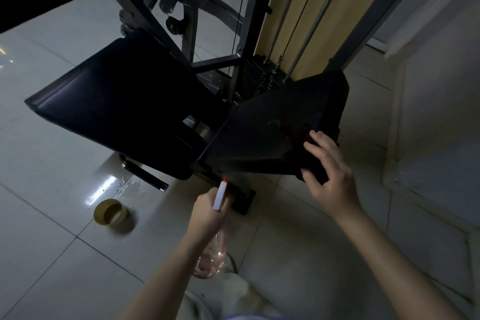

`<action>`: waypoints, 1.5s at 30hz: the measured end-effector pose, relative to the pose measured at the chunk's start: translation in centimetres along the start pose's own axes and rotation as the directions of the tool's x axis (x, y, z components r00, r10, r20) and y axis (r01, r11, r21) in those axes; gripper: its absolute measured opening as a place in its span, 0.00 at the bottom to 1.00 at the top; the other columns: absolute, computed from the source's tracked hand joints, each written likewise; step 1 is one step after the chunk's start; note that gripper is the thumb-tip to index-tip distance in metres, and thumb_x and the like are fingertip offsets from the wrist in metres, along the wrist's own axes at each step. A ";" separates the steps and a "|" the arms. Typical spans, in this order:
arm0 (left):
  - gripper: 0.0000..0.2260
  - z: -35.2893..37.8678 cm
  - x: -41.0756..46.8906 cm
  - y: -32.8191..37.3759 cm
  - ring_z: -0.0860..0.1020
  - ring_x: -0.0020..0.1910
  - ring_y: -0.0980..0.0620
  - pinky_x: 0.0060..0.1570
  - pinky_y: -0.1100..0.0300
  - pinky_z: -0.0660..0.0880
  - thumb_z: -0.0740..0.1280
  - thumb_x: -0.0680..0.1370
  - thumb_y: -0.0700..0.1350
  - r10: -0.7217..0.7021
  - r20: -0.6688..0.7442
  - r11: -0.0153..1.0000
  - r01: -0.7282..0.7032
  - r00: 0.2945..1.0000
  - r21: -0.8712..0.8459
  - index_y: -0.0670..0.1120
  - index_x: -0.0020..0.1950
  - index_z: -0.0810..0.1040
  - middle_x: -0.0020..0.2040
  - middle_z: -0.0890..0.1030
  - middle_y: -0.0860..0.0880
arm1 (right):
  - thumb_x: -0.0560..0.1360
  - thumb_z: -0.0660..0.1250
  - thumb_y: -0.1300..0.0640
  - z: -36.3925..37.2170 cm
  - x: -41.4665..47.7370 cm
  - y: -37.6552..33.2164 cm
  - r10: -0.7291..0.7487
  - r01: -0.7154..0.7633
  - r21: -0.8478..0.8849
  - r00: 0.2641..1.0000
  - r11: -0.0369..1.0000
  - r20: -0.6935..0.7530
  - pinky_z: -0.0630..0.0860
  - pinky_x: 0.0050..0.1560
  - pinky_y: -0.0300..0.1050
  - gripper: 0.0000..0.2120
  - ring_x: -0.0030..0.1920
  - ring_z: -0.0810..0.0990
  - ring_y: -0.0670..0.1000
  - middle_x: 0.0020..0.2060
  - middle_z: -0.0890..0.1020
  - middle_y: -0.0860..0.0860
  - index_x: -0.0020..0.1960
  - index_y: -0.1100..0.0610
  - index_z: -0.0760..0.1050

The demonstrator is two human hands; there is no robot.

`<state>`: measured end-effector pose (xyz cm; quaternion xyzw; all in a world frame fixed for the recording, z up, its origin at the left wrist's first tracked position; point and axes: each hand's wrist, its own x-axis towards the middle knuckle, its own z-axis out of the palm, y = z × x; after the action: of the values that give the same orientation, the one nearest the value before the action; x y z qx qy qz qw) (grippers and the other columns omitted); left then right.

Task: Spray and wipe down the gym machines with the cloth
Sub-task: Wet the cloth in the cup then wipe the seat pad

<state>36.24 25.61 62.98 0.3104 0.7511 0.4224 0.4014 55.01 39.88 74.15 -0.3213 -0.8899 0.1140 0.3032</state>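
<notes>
Left hand (207, 209) grips the sprayer (220, 196) at 6 o'clock. Right hand (330, 171) clutches cloth (310, 161) on the 3 o'clock pad (259, 138); seat (117, 101) likely remains.

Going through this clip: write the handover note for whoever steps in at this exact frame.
Left hand grips the spray bottle, nozzle forward. Right hand grips the dark cloth at the near corner of the right pad.
Done: wiping of that pad is under way; extent cannot be told.
Left: finish it, then the larger left pad and frame.
Mind the wet floor near the tape roll.
</notes>
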 end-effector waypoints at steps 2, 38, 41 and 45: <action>0.08 -0.3 0.6 -0.3 0.69 0.32 0.51 0.31 0.61 0.65 0.65 0.78 0.43 -0.019 -0.002 1.000 0.019 1.000 0.017 0.38 0.46 0.74 0.35 0.73 0.45 | 0.73 0.65 0.59 0.5 -0.5 -0.1 -0.085 0.084 -0.082 0.996 0.993 0.000 0.64 0.71 0.47 0.19 0.69 0.66 0.57 0.66 0.72 0.59 0.63 0.61 0.71; 0.08 -1.6 1.2 -3.5 0.71 0.32 0.48 0.32 0.56 0.67 0.64 0.76 0.44 -0.036 -0.142 0.991 0.053 0.989 0.121 0.41 0.42 0.71 0.35 0.74 0.41 | 0.76 0.52 0.70 10.1 -1.2 -0.4 -0.410 0.542 -0.623 0.839 0.564 0.358 0.57 0.71 0.49 0.22 0.67 0.72 0.54 0.66 0.74 0.55 0.65 0.60 0.74; 0.10 -1.8 1.0 -3.8 0.71 0.31 0.47 0.31 0.56 0.66 0.63 0.74 0.47 -0.009 -0.129 0.991 0.025 0.992 0.129 0.40 0.41 0.71 0.34 0.74 0.42 | 0.78 0.49 0.71 6.8 -1.4 0.0 -0.423 0.518 -0.616 0.852 0.593 0.309 0.57 0.71 0.49 0.22 0.69 0.68 0.55 0.68 0.71 0.56 0.67 0.61 0.70; 0.11 -1.7 1.2 -4.2 0.70 0.30 0.49 0.31 0.59 0.65 0.61 0.72 0.49 0.007 -0.094 0.992 0.005 0.996 0.126 0.41 0.39 0.70 0.33 0.73 0.43 | 0.80 0.39 0.67 7.3 -1.8 0.6 -0.383 0.520 -0.753 0.843 0.403 0.378 0.47 0.72 0.48 0.24 0.72 0.58 0.53 0.73 0.58 0.55 0.75 0.60 0.54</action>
<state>33.69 24.02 59.42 0.3150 0.7943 0.3886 0.3448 51.93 39.17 67.33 -0.1629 -0.9056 -0.3859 0.0671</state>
